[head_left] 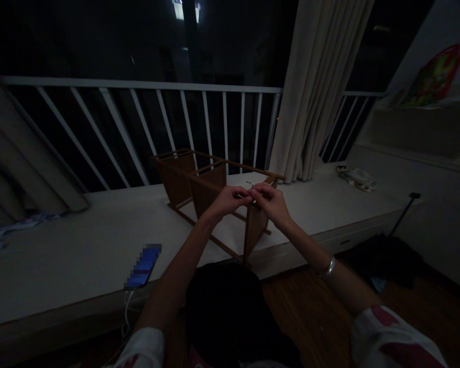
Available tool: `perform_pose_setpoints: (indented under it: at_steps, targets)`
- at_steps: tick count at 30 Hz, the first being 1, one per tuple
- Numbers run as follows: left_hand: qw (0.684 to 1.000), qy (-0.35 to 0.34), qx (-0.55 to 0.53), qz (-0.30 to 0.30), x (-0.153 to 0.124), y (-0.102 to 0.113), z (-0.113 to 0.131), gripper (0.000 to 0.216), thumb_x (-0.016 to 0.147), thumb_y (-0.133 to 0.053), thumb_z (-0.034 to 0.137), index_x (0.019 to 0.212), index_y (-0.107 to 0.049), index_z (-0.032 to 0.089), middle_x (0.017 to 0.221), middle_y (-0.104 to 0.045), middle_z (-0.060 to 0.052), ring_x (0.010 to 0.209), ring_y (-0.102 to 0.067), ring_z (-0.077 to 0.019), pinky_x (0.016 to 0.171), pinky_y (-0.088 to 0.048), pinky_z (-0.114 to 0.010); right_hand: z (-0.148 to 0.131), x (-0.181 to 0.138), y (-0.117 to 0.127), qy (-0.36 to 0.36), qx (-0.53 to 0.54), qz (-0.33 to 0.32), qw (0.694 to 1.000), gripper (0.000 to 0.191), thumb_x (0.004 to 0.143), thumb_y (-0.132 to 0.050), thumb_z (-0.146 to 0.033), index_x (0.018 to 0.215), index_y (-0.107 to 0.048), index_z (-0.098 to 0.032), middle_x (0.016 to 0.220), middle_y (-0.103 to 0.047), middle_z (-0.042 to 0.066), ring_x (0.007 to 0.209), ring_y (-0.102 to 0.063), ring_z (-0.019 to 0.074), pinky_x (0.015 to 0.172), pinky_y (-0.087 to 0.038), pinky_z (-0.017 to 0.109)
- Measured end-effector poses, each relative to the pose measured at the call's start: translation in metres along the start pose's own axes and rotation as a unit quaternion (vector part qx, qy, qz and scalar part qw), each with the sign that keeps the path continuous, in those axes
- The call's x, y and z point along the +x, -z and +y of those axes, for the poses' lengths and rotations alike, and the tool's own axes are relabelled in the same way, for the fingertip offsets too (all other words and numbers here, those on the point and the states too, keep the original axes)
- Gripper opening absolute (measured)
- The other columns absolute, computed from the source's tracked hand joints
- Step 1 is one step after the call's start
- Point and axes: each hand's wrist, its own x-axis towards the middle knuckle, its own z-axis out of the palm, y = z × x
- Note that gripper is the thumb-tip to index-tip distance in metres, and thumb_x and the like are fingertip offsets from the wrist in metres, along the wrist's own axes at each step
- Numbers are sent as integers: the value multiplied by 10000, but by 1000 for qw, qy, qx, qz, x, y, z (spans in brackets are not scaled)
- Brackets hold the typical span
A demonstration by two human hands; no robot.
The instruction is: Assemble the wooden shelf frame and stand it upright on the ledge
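Note:
A brown wooden rack [207, 186] with several panels lies on its side on the white window ledge. Over its near right end, my left hand [232, 199] and my right hand [270, 200] meet at the fingertips. Both are closed in a pinch. A small thin metal piece [252, 184], seemingly bent, sticks up from between the right fingertips; it is too small and dark to tell its kind. Whatever the left fingertips pinch, if anything, is hidden. The rack's corner just below is partly covered by my hands.
A phone [143, 267] with a white cable [127, 312] lies on the ledge [99, 235] at left. Behind are a white railing [138, 84] and curtains [318, 76]. A crumpled cloth-like item [356, 179] lies at right; a dark heap [387, 258] is on the floor.

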Motion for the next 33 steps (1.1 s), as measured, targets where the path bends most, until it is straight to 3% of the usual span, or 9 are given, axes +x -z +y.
perform_pose_setpoints:
  at_steps: [7, 15, 21, 27, 33]
  targets:
    - [1000, 16, 13, 19, 2, -2, 1, 263, 583, -664, 313, 727, -636, 94, 693, -614, -37, 643, -536, -116, 612, -411, -241, 1, 0, -1, -21, -2, 11, 1000, 238, 678, -606, -404, 701, -610, -168, 782, -575, 36, 757, -539, 146, 686, -430, 276]
    - [1000, -2, 10, 11, 1, 0, 0, 246, 609, -636, 332, 678, -636, 96, 682, -606, -32, 644, -529, -111, 633, -407, -241, 2, 0, -2, 2, -1, -8, 1000, 209, 739, -546, -372, 763, -625, -180, 833, -577, 41, 809, -541, 150, 729, -435, 287]
    - [999, 21, -5, 25, 1, 0, -3, 217, 585, -643, 302, 648, -621, 95, 625, -584, -15, 599, -513, -97, 595, -397, -226, -4, 0, -4, -18, 4, -11, 1000, 217, 711, -573, -388, 738, -617, -178, 799, -575, 37, 745, -541, 142, 693, -441, 282]
    - [1000, 2, 0, 32, 1, -1, -5, 209, 587, -638, 293, 647, -611, 95, 620, -578, -9, 591, -503, -91, 585, -390, -220, -6, -1, -5, -32, 0, -1, 999, 244, 665, -614, -410, 725, -611, -174, 785, -571, 31, 699, -528, 126, 637, -430, 258]
    - [998, 3, 37, 50, -2, -4, 3, 248, 599, -631, 340, 637, -608, 96, 598, -565, -4, 573, -487, -86, 551, -368, -207, -5, 0, -2, 21, -16, -10, 1000, 178, 735, -557, -345, 723, -612, -176, 793, -567, 34, 793, -539, 142, 726, -432, 279]
